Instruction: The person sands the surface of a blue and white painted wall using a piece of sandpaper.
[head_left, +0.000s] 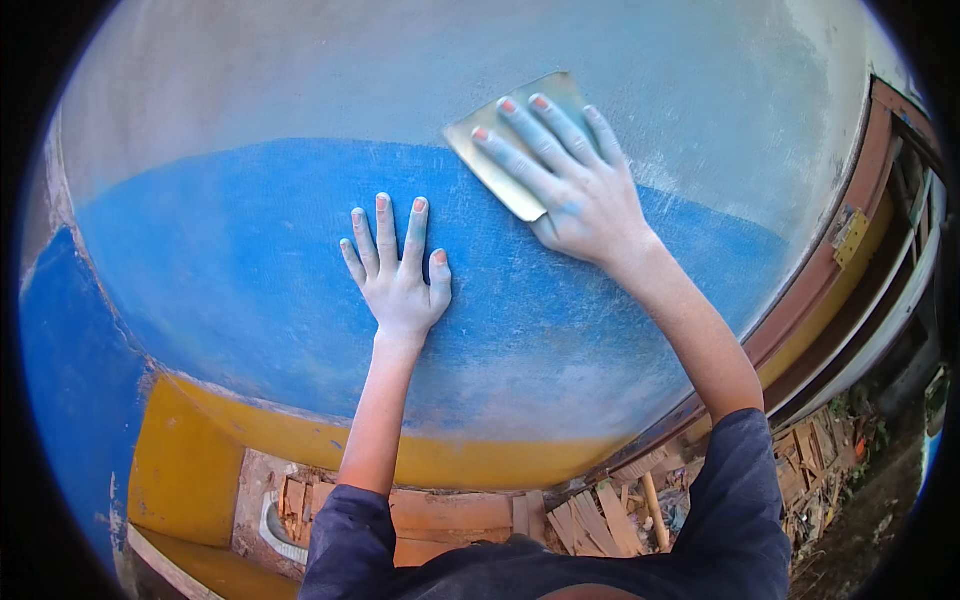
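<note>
Both hands are pale with dust. My right hand (574, 172) presses a folded sheet of sandpaper (491, 176) flat against the painted wall (247, 277), across the line where a blue band meets the grey-blue paint above. The sheet lies under the fingers, its lower edge curling near the thumb, which is partly hidden. Lower and to the left, my left hand (401, 277) rests on the blue band with its fingers spread and nothing in it. Whitish scuffs and dust mark the blue paint around and below the hands.
A brown wooden frame (810, 277) with a yellow metal hinge (850, 238) borders the wall at right. A yellow band (480, 461) runs along the wall's foot. Broken boards (600, 521) and debris lie below. A blue and yellow wall section (79, 375) stands at left.
</note>
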